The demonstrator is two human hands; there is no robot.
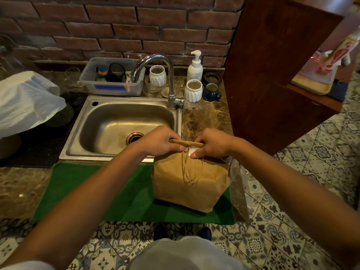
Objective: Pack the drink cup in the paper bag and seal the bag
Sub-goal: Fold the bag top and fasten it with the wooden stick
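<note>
- the paper bag [187, 184] stands on a green mat [124, 199] just in front of the sink [124, 121].
- left hand [157, 142] and right hand [212, 143] fingers pinch its rolled-down top edge.
- a white sticker [191, 151] sits under the right thumb.
- the drink cup is hidden.

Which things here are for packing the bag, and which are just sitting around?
For the job: paper bag, its folded top, the white sticker, left hand, right hand, green mat.

Just sitting around: sink, tap, soap bottle, two white ribbed pots, blue mug, plastic tub.
</note>
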